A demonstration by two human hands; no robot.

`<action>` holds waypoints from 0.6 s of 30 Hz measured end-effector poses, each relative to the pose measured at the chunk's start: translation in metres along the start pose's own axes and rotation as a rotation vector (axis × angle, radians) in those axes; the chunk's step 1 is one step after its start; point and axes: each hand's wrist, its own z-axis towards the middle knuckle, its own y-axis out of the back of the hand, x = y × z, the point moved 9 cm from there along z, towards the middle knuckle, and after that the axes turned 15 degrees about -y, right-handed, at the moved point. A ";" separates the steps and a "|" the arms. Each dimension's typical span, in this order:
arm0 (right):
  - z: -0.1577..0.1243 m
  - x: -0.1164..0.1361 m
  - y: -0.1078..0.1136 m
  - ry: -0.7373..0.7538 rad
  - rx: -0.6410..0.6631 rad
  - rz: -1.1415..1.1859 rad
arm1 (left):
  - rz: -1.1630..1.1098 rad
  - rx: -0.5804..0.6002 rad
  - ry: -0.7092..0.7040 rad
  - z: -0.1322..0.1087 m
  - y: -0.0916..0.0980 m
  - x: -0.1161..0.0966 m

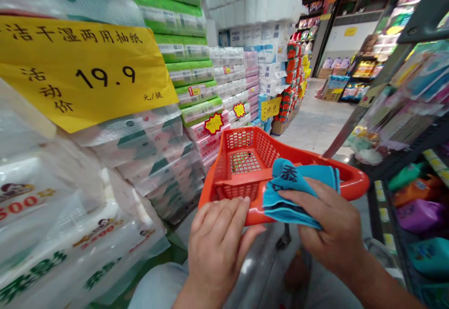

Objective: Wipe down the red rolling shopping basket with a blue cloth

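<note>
A: What's on the far left?

B: Big white packs [45, 196] in see-through plastic, with red numbers on them. A yellow sign [84, 79] above them says 19.9.

A: And next to that?

B: A tall pile of green packs [182, 49], one on top of another.

A: Then where's the left hand [220, 239]?

B: It lies loose on the near edge of the red basket [214, 173]. Its fingers stretch over the edge and its thumb sticks out.

A: Where is the basket, and what's in it?

B: It's in the middle, just right of the piles. It has lots of little holes and a red bar across it. I see green and dark bits at the bottom, but I can't tell if they're inside or under it.

A: What's that blue thing?

B: A folded blue cloth [275, 201] with dark writing. It's on the right part of the basket's near edge. The right hand [329, 220] grips it, thumb on top.

A: And last, on the far right?

B: Shiny plastic bags [403, 107] hang up high. Below, a shelf [382, 215] holds green, orange, purple and blue packs [421, 213].
</note>
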 end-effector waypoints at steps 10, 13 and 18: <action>-0.010 -0.012 0.012 -0.126 -0.103 -0.064 | -0.216 -0.079 0.022 -0.005 -0.008 0.005; -0.018 0.021 0.006 0.003 -0.011 0.076 | -0.250 -0.100 0.052 -0.004 -0.009 -0.013; -0.025 0.016 0.014 0.034 0.074 0.166 | -0.329 -0.047 -0.037 -0.009 -0.019 -0.018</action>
